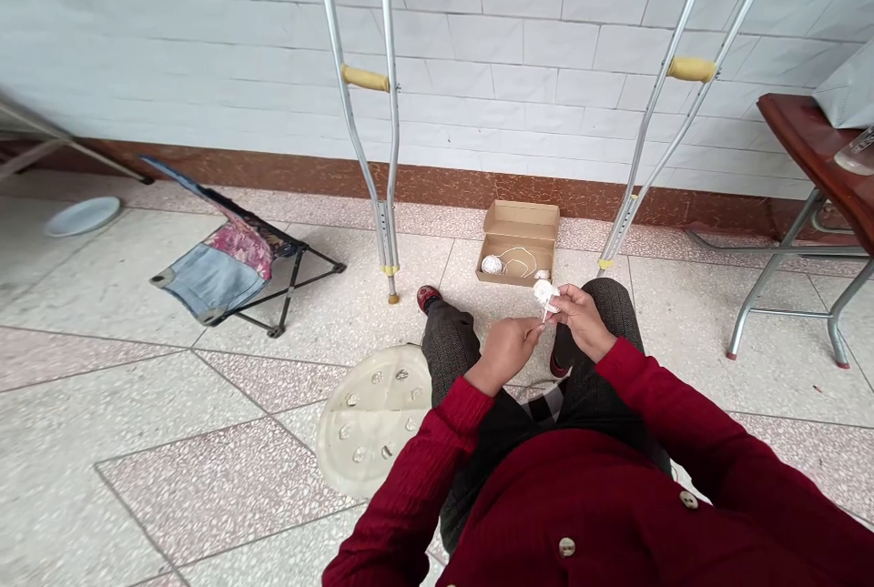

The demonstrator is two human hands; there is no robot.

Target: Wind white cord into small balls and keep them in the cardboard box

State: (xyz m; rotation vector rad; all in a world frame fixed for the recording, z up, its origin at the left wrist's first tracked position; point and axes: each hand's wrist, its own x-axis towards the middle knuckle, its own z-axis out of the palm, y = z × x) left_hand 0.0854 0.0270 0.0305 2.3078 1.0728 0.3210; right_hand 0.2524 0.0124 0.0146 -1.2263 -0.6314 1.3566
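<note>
My right hand is closed around the lower right side of a small bunched piece of white yarn work, held up in front of my knees. Just below it, my left hand pinches a thin pale piece at its fingertips; whether that is a strand or a slim stick I cannot tell. Both hands nearly touch. Beyond them on the floor, an open cardboard box contains a ball of white yarn and a loose yarn strand. A smaller white bit shows at its near right corner.
Two metal crutches lean by the tiled wall, one on the left and one on the right. A folding stool and a round cover with holes are on my left. A red-brown chair stands right.
</note>
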